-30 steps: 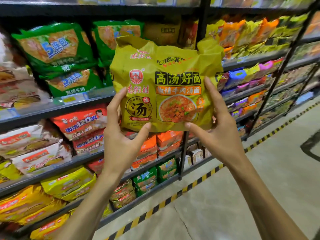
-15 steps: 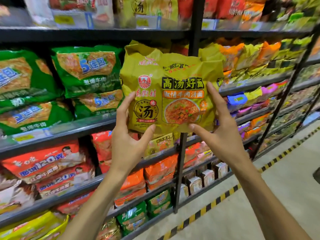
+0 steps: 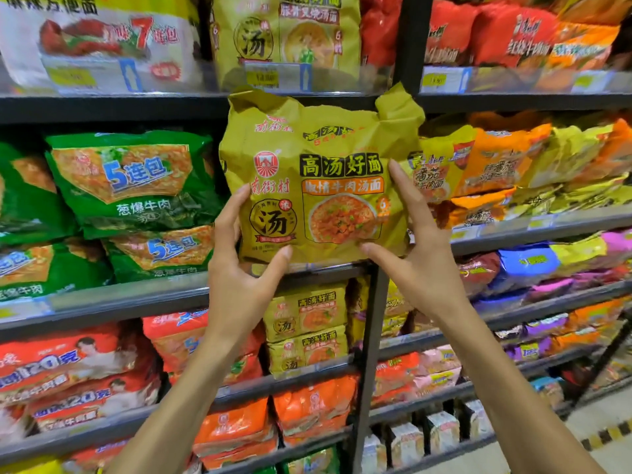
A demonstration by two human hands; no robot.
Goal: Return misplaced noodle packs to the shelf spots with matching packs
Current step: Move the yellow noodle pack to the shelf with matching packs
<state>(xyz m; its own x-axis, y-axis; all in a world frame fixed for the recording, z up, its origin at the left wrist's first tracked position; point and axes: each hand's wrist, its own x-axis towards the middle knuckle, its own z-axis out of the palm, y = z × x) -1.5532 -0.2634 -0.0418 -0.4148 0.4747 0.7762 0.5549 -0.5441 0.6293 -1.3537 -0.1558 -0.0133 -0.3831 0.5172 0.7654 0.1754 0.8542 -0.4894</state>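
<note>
While both hands carry it at chest-to-face height, the pack faces the camera so its print can be compared with the stock behind.

Held pack: the mustard-yellow multi-pack of soup noodles (image 3: pixel 318 186) hangs in the air in front of the shelf upright (image 3: pixel 371 336), clear of every shelf board.
Left hand (image 3: pixel 239 268): fingers spread along the pack's left edge, thumb pressed on the lower front, so the bottom corner is pinched.
Right hand (image 3: pixel 420 254): mirrors it on the right edge, fingers fanned, thumb under the bowl picture.
Why two hands: my guess is that the crinkly, bulky bag would sag from one corner.
Matching spot: two same-printed yellow packs (image 3: pixel 307 333) sit stacked on the shelf below, behind the wrists.
Similar pack above (image 3: pixel 284 39): same brand mark, different picture, likely another flavour.
Green five-packs (image 3: pixel 130 179): to the left, clearly no match.
</note>
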